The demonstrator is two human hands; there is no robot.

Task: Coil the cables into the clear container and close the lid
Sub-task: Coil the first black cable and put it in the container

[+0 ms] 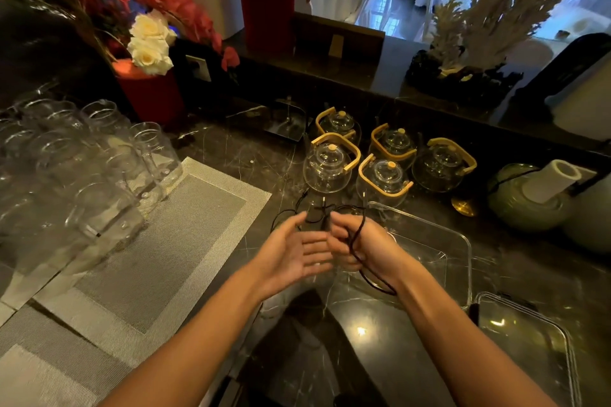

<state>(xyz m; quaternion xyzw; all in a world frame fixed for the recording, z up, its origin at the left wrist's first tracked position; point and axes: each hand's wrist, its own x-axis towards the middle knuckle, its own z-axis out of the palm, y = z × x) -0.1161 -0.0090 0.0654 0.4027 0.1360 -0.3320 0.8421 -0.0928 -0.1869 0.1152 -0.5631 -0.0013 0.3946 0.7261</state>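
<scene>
Head view: a dark marble bench [380, 334] seen from above.
Cable: a thin black cable [355, 246] loops around the right hand [360, 249], above the clear container [463, 253].
Left hand [292, 256]: released, fingers straight, beside the loops.
Right hand: fingers curled, grasping the cable.
Lid: the clear lid [529, 340] lies off, just right of the container.
Handling: likely light, limp, tangle-prone; best gathered at the loops.
Writing: none readable.
</scene>
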